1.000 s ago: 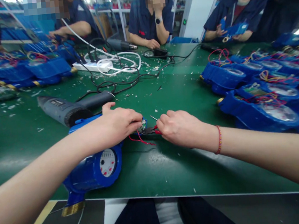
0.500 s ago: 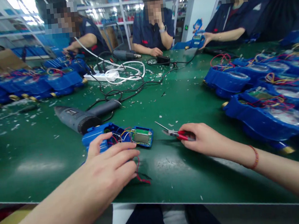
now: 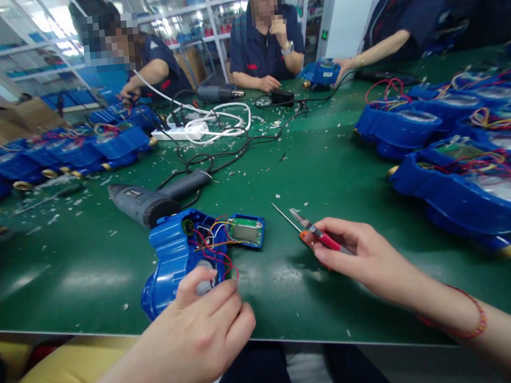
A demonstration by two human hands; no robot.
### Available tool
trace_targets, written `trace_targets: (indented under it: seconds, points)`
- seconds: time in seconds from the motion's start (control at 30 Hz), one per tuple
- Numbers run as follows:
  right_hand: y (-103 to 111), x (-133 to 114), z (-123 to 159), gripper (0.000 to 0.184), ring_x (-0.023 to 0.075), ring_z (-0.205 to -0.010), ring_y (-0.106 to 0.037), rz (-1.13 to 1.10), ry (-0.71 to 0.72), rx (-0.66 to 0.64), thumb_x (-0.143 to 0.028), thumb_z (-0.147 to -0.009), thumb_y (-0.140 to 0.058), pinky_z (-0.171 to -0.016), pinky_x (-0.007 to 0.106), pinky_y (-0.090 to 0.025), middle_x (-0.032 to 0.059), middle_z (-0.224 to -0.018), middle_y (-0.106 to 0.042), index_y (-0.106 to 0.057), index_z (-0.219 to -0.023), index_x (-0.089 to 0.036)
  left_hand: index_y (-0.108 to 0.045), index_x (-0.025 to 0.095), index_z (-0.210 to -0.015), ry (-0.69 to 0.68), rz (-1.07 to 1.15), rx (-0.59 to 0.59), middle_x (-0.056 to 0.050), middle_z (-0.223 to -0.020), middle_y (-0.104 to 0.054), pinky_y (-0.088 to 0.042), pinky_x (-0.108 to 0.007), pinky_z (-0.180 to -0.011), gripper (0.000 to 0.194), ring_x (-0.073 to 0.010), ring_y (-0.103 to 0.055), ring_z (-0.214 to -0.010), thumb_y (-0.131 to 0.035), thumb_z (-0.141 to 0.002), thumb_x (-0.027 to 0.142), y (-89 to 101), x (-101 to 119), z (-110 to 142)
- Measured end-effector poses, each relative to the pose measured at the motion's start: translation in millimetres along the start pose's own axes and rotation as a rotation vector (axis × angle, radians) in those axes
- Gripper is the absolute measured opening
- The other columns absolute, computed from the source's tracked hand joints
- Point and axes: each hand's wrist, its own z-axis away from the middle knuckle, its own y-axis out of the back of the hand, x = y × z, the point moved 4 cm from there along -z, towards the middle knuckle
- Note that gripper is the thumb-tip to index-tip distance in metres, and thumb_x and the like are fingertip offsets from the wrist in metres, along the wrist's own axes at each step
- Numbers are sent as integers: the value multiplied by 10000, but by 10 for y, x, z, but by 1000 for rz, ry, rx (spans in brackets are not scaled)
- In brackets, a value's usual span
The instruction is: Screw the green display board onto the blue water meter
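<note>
A blue meter housing lies open on the green table in front of me, its coloured wires showing. Joined to it by wires, a small blue display module with a green circuit board rests at its right. My left hand is closed at the housing's near right side, the thumb by a round grey part. Whatever its fingertips pinch is hidden. In my right hand are red-handled cutting pliers and a thin screwdriver with an orange handle, both pointing up-left, apart from the module.
A grey heat gun lies behind the housing. Beyond it are a white power strip and tangled cables. Rows of blue meter housings stand right and left. Three people sit across the table; one's hand touches a blue unit. Scraps litter the tabletop.
My left hand has drawn back toward me and its fingers have curled, uncovering more of the housing. My right hand turned the pliers and screwdriver more upward. The co-worker's blue unit was lowered to the table.
</note>
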Motion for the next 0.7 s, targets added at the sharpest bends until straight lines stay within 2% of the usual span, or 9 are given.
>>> trace_targets:
  seconds: [0.07, 0.17, 0.27, 0.4, 0.47, 0.53, 0.6, 0.7]
  points:
    - [-32, -35, 54, 263, 146, -675, -472, -90, 2, 12, -368, -780, -566, -612, 272, -385, 24, -769, -563, -632, -902, -145, -632, 189, -762, -22, 32, -23, 15, -591, -571, -306, -353, -769, 436, -164, -490, -627, -281, -1003, 96, 0, 46, 15]
    - [-106, -86, 119, 245, 144, -676, -480, -202, 2, 12, -358, -777, -574, -610, 266, -398, 29, -779, -571, -632, -884, -146, -611, 183, -780, -25, 73, -12, 29, -575, -515, -276, -349, -718, 423, -157, -421, -591, -266, -1009, 97, 53, 55, 84]
    - [-205, -85, 161, 257, 146, -680, -485, -275, -11, -27, -364, -767, -579, -617, 268, -403, 31, -772, -568, -634, -887, -144, -609, 181, -825, -11, 25, -67, 27, -627, -560, -270, -345, -707, 388, -154, -469, -626, -284, -990, 49, 115, -1, 174]
    - [-316, -21, 178, 316, 162, -712, -493, -356, -58, -60, -407, -745, -591, -642, 284, -404, 46, -793, -572, -630, -902, -136, -594, 142, -1146, 0, -59, -125, -21, -879, -676, -298, -348, -775, 457, -155, -580, -800, -286, -901, -89, 109, -67, 208]
    - [-346, 3, 177, 326, 164, -723, -492, -384, -63, -60, -417, -740, -599, -655, 286, -399, 45, -796, -566, -624, -905, -137, -584, 145, -1215, -16, -98, -122, -33, -953, -689, -302, -355, -779, 487, -158, -593, -824, -311, -889, -92, 48, -66, 164]
    - [-363, 20, 178, 330, 164, -730, -491, -404, -63, -62, -421, -740, -607, -663, 286, -392, 41, -797, -562, -621, -913, -139, -652, 163, -1119, -27, -140, -128, -28, -950, -696, -297, -356, -740, 416, -158, -580, -775, -358, -912, -45, -34, -58, 95]
    - [-373, 39, 183, 334, 163, -735, -489, -412, -70, -65, -424, -743, -614, -670, 286, -389, 38, -802, -560, -621, -920, -141, -709, 169, -914, -14, -174, -150, -30, -930, -704, -284, -364, -705, 345, -164, -554, -735, -404, -927, 8, -98, -56, 25]
    - [-381, 72, 196, 339, 160, -738, -487, -427, -86, -63, -430, -746, -621, -676, 284, -386, 36, -809, -561, -620, -923, -142, -666, 176, -657, 14, -186, -156, -35, -852, -702, -270, -371, -683, 364, -178, -535, -729, -455, -922, 44, -97, -57, -38]
